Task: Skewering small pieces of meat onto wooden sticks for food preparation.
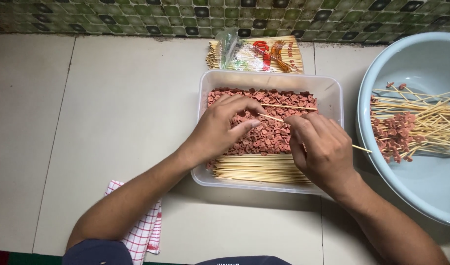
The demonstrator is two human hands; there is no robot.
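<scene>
Your right hand [323, 149] pinches a thin stick [271, 117] over the clear box [333, 93]. Your left hand [225, 125] rests on the red meat bits [274, 132], fingers curled on some.

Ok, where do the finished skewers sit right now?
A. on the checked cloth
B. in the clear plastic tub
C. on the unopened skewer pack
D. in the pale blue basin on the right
D: skewers loaded with reddish sausage slices lie in the pale blue basin; the tub holds only loose slices and bare sticks.
</scene>
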